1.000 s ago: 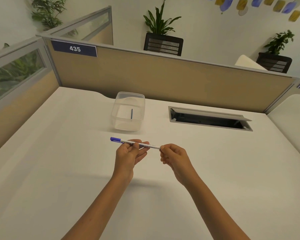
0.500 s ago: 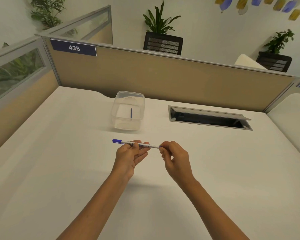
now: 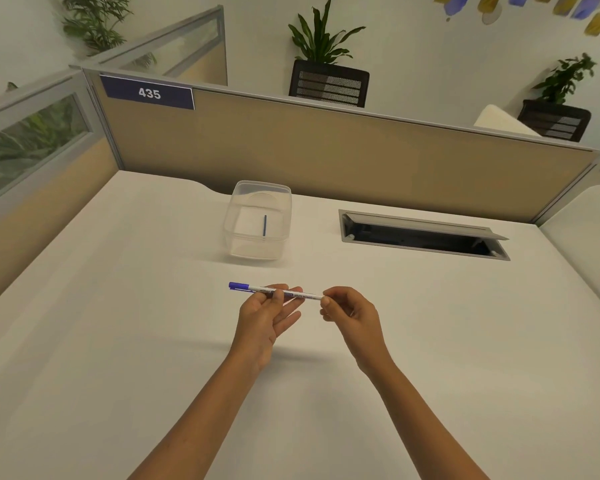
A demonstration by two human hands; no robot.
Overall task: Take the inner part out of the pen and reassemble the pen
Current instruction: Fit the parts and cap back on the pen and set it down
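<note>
Head view, pen point(image 3: 278, 292): held level above the middle of the desk point(image 3: 118, 341), clear of the surface, its long axis running left to right. The barrel is white with dark print; a blue cap sits on its left end.
Head view, left hand point(image 3: 265, 315): fingers point(image 3: 278, 296) clamped on the barrel just right of the blue cap, thumb on the near side, the other fingertips behind and under the barrel. The lower fingers are loosely spread below the pen.
Head view, right hand point(image 3: 352, 315): thumb and index fingertip pinched together on the right end of the pen; the remaining fingers are curled in toward the palm. Whether an end plug is gripped there cannot be told.
Head view, forearms: both bare, entering from the near edge of the desk and converging on the pen.
Head view, clear container point(image 3: 258, 220): open-topped plastic box, standing toward the far edge of the desk, beyond the pen and well apart from both hands.
Head view, blue rod point(image 3: 264, 225): thin, dark blue, lying inside the clear container on its floor, pointing toward the far edge.
Head view, cable hatch point(image 3: 423, 235): grey metal-framed opening set into the desk right of the container, near the far edge, its flap raised.
Head view, partition point(image 3: 326, 147): tan panel along the far edge of the desk, carrying a blue plate marked 435 point(image 3: 149, 93) at its left end.
</note>
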